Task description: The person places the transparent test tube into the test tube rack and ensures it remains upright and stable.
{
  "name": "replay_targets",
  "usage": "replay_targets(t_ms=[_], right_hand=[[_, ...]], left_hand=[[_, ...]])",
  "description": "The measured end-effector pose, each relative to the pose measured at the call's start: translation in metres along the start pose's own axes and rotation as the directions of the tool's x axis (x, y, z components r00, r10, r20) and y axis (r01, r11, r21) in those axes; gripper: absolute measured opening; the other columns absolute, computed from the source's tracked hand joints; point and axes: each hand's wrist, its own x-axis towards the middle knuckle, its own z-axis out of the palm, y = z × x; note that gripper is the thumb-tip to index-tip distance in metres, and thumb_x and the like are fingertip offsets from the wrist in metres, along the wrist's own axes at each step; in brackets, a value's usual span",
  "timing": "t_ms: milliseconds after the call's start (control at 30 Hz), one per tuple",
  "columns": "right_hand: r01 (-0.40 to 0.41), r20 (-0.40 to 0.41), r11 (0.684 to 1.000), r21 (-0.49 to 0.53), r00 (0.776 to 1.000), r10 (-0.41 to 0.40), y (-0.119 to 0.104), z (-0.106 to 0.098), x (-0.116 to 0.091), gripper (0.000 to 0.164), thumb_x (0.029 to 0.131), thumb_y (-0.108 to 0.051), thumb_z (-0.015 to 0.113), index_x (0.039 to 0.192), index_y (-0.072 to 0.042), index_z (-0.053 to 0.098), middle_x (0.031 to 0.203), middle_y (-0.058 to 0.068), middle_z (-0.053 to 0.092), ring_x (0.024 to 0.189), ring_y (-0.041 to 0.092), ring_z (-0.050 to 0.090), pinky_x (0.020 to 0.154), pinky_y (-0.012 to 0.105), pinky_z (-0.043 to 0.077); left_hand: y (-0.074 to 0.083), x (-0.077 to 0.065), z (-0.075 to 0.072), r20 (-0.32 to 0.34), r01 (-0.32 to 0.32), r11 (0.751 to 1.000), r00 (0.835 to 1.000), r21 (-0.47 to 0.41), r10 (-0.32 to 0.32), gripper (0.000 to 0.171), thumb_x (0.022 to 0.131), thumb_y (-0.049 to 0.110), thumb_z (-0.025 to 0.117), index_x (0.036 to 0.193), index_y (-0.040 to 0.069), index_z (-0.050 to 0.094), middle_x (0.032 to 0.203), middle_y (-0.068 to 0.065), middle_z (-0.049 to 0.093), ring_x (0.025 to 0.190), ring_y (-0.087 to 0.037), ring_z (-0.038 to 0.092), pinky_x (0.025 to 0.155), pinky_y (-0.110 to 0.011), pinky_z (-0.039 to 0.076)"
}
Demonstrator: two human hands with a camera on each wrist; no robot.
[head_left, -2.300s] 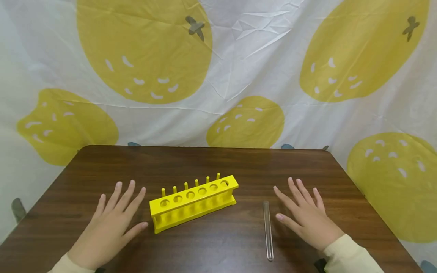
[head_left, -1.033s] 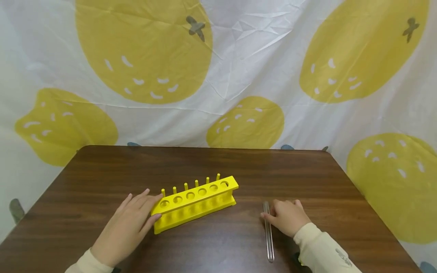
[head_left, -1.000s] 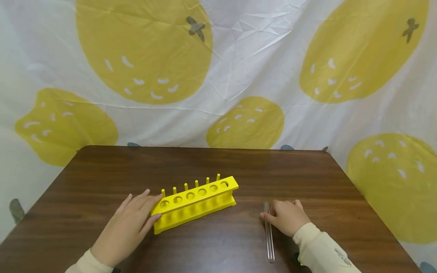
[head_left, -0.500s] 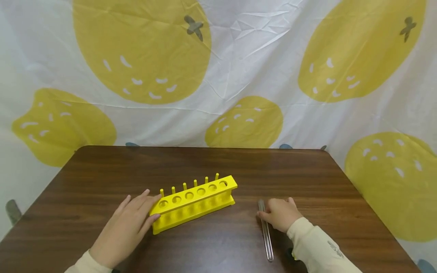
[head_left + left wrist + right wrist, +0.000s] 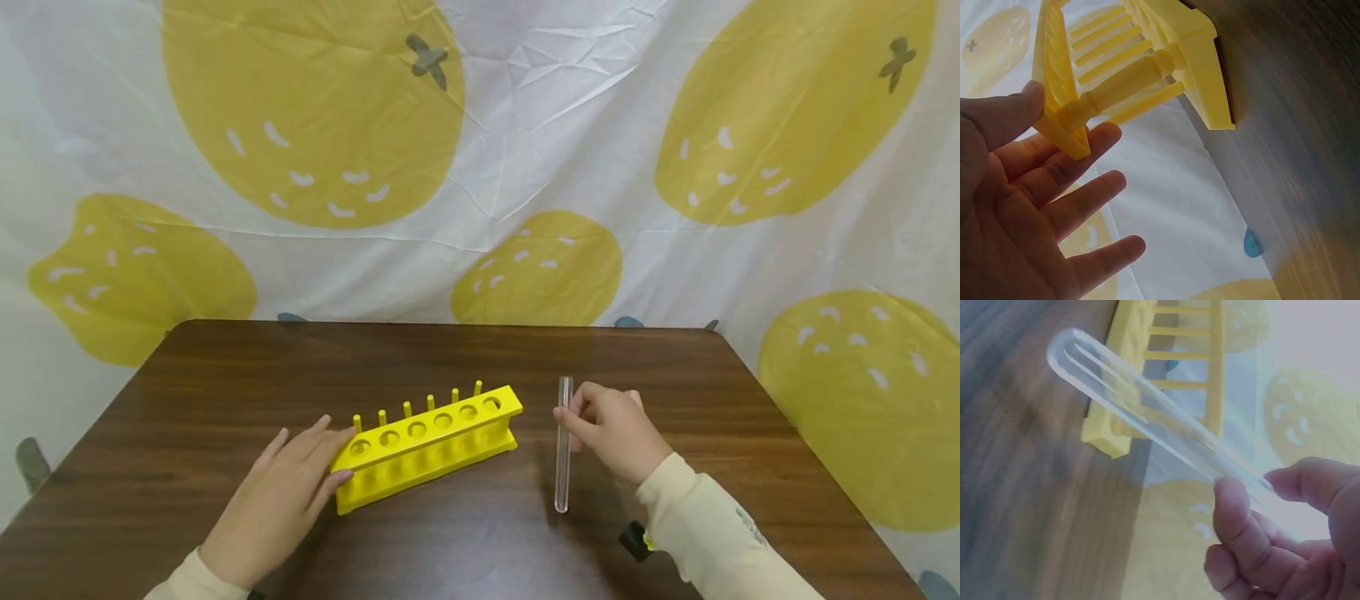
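Observation:
A clear glass test tube [image 5: 562,475] stands nearly upright over the table, its rounded end down. My right hand [image 5: 618,429] pinches it near the top between thumb and fingers, and the right wrist view shows the tube [image 5: 1141,403] slanting out from the fingertips. To its left is a yellow test tube rack [image 5: 427,450] with a row of holes in its top plate and several pegs along the back. My left hand [image 5: 273,500] holds the rack's left end; in the left wrist view, thumb and fingers pinch the top plate's end while the other fingers stretch out.
Both things are on a dark brown wooden table [image 5: 465,358]. A white cloth with yellow fruit prints [image 5: 510,150] hangs behind it and at the sides. A small black device [image 5: 636,542] sits under the right wrist.
My left hand has come in to hold the rack's end. My right hand has taken hold of the test tube, lifted it and turned it from lying to nearly upright.

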Motion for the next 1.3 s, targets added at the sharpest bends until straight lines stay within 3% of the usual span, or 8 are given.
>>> replay_targets(t_ms=[133, 367, 700, 933, 1300], right_hand=[[0.034, -0.055, 0.998, 0.048, 0.998, -0.032, -0.007, -0.004, 0.004, 0.024, 0.102, -0.020, 0.068, 0.084, -0.010, 0.057, 0.061, -0.009, 0.065, 0.061, 0.009, 0.061, 0.099, 0.048, 0.028], [0.112, -0.187, 0.990, 0.089, 0.978, -0.094, -0.017, -0.012, 0.012, 0.019, 0.101, -0.014, 0.069, 0.086, -0.009, 0.059, 0.069, -0.004, 0.071, 0.071, 0.016, 0.069, 0.102, 0.052, 0.027], [0.283, -0.346, 0.953, 0.106, 0.909, -0.231, -0.030, -0.007, 0.026, 0.013, 0.100, -0.008, 0.069, 0.089, -0.009, 0.062, 0.077, -0.005, 0.072, 0.080, 0.013, 0.070, 0.093, 0.048, 0.025], [0.299, -0.362, 0.949, 0.101, 0.899, -0.245, -0.037, -0.003, 0.035, 0.011, 0.100, -0.008, 0.069, 0.091, -0.009, 0.062, 0.081, -0.003, 0.071, 0.082, 0.017, 0.071, 0.093, 0.049, 0.024], [0.290, -0.351, 0.957, -0.009, 0.895, -0.274, -0.037, 0.012, 0.039, 0.012, 0.096, -0.011, 0.074, 0.092, -0.008, 0.063, 0.086, 0.001, 0.067, 0.083, 0.020, 0.065, 0.089, 0.047, 0.025]], left_hand=[[0.000, 0.000, 0.000, -0.008, -0.006, 1.000, 1.000, 0.008, 0.007, 0.046, 0.094, 0.019, 0.077, 0.136, 0.005, 0.064, 0.136, -0.014, 0.066, 0.135, -0.036, 0.055, 0.111, -0.071, 0.034], [-0.001, 0.000, 0.001, -0.019, -0.027, 1.000, 0.999, 0.010, 0.027, 0.047, 0.094, 0.019, 0.077, 0.136, 0.004, 0.063, 0.136, -0.014, 0.066, 0.134, -0.037, 0.055, 0.109, -0.071, 0.037], [0.000, -0.001, 0.000, -0.019, -0.016, 1.000, 1.000, 0.007, 0.016, 0.047, 0.094, 0.019, 0.077, 0.136, 0.005, 0.064, 0.135, -0.014, 0.066, 0.134, -0.037, 0.056, 0.109, -0.069, 0.039], [0.001, -0.001, 0.001, -0.015, -0.010, 1.000, 1.000, 0.008, 0.011, 0.046, 0.095, 0.019, 0.076, 0.136, 0.003, 0.063, 0.136, -0.015, 0.066, 0.132, -0.036, 0.058, 0.108, -0.067, 0.041], [0.001, 0.001, 0.001, 0.001, 0.000, 1.000, 1.000, 0.014, 0.000, 0.045, 0.096, 0.020, 0.074, 0.137, 0.003, 0.063, 0.134, -0.016, 0.067, 0.127, -0.036, 0.061, 0.108, -0.063, 0.044]])
